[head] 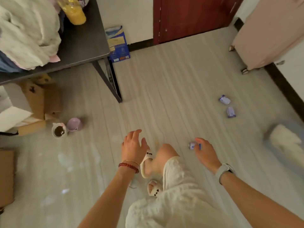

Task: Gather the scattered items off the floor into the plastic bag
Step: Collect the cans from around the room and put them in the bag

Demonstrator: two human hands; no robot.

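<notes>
Seemingly mid-stride, the head view shows the right hand [206, 153] pinching a small purple-and-white packet [194, 145] at its fingertips, above the floor [164, 96]. The left hand [134, 146] hangs open, fingers spread, holding nothing. Two more packets [227, 106] lie on the floor far and right of the hands, just beside each other and well apart from the held one; blur hides their long axes. The right hand is plainly the nearer, so the coming reach likely falls to it. No plastic bag can be made out; a pale blurred shape [284, 142] at the right edge cannot be identified.
</notes>
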